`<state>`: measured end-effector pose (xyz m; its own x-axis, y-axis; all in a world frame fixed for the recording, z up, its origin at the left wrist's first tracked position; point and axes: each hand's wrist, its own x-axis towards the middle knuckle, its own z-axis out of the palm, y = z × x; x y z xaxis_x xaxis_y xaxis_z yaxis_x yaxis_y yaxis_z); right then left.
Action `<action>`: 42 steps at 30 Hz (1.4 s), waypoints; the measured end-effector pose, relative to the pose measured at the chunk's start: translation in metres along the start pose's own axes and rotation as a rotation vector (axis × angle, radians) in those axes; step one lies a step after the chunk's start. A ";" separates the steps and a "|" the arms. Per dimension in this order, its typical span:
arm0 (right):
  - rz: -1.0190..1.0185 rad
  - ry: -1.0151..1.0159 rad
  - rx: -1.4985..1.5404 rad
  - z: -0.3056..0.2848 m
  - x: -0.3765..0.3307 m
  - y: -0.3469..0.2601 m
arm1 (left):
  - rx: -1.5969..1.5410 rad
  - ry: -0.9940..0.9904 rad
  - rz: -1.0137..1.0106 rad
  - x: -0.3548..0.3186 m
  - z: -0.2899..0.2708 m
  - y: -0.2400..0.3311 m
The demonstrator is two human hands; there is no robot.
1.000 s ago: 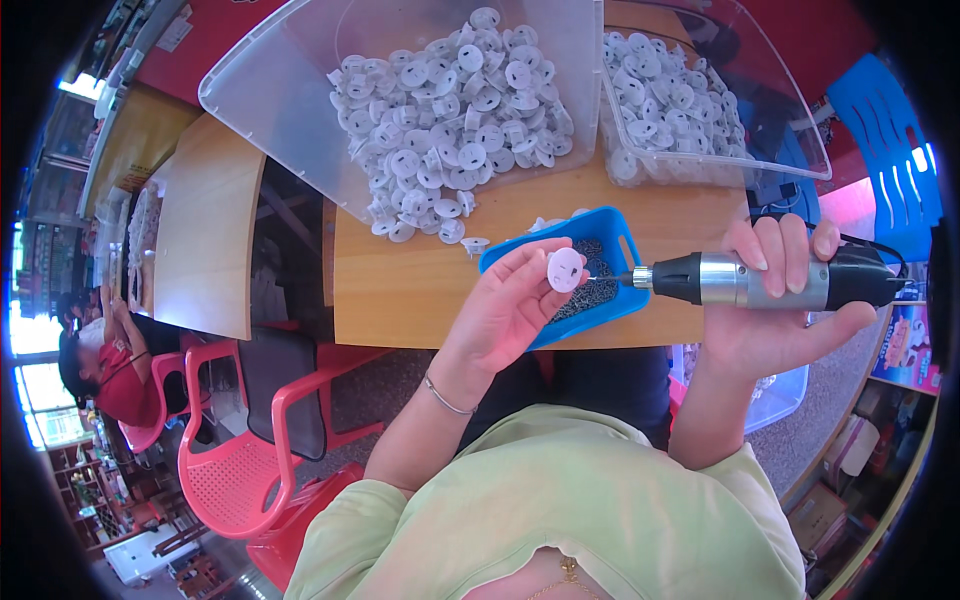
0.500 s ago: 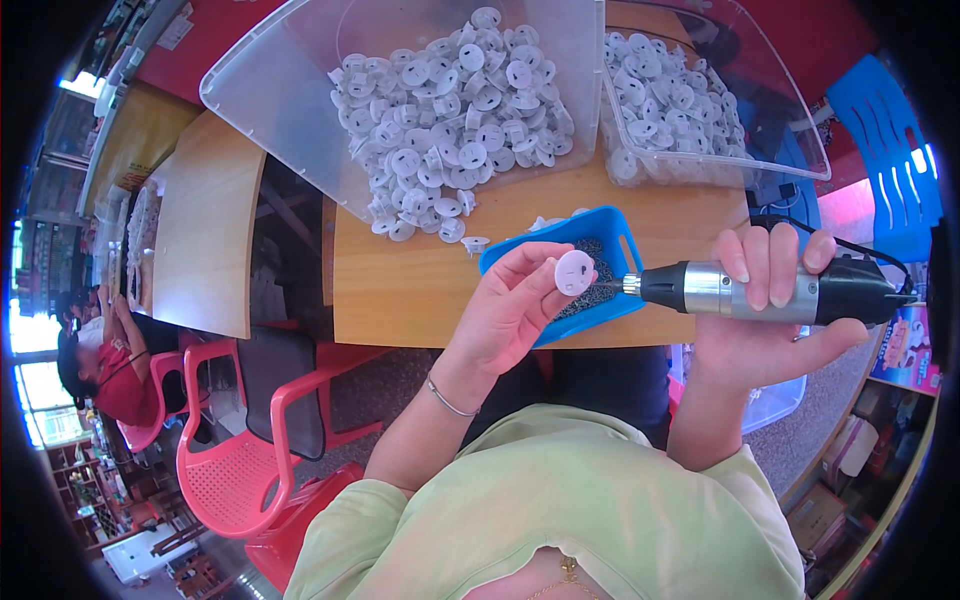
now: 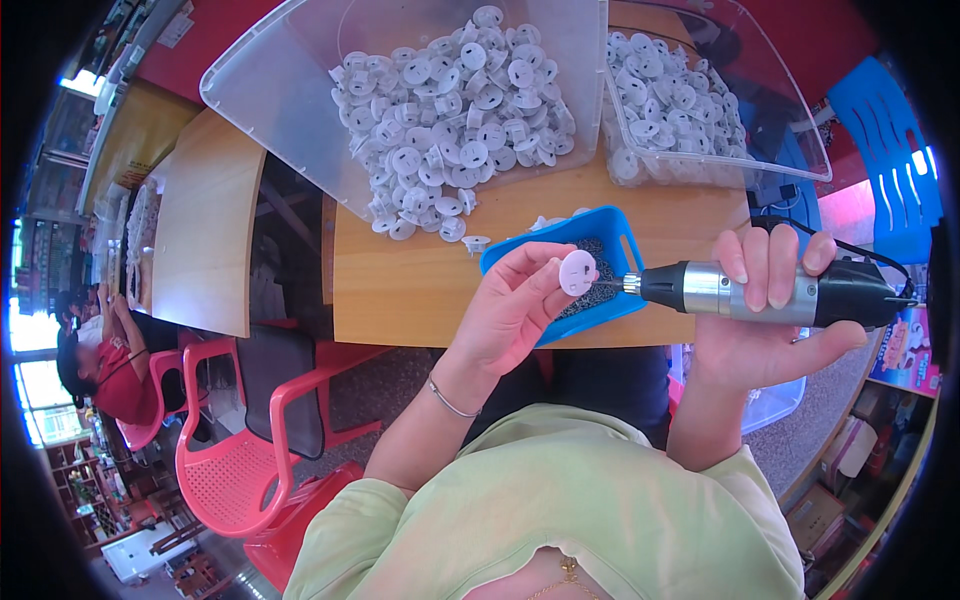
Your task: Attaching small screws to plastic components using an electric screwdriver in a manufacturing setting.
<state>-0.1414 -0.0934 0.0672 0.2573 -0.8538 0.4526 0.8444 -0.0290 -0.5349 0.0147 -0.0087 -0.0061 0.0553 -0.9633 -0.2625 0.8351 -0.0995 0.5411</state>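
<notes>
I am counting, from my remote seat, one left hand (image 3: 505,325) and one right hand (image 3: 750,345), one held white disc (image 3: 577,273), one power screwdriver (image 3: 715,288), one blue basket (image 3: 590,326) and two clear boxes (image 3: 290,100). The heaped discs (image 3: 450,120) are overlapping too much for me to number, and the metal bits (image 3: 602,291) are looking too small. Further out, I am tallying two wooden tables (image 3: 400,300), one bracelet (image 3: 452,398), one necklace (image 3: 570,570), at least one blue chair (image 3: 888,150), at least two red chairs (image 3: 240,485) and at least one other person (image 3: 125,370).

1 head-worn view, facing down
</notes>
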 end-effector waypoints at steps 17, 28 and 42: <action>-0.118 -0.095 -0.073 -0.004 -0.002 0.005 | 0.098 0.021 0.081 0.000 0.006 -0.001; -0.131 -0.099 -0.099 -0.001 -0.002 0.003 | 0.126 0.027 0.111 -0.001 0.008 0.000; -0.124 -0.102 -0.085 -0.002 -0.002 0.004 | 0.114 0.033 0.098 -0.001 0.009 0.001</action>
<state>-0.1392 -0.0931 0.0632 0.2037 -0.7838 0.5866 0.8310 -0.1784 -0.5269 0.0102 -0.0096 0.0016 0.1526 -0.9613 -0.2292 0.7573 -0.0352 0.6521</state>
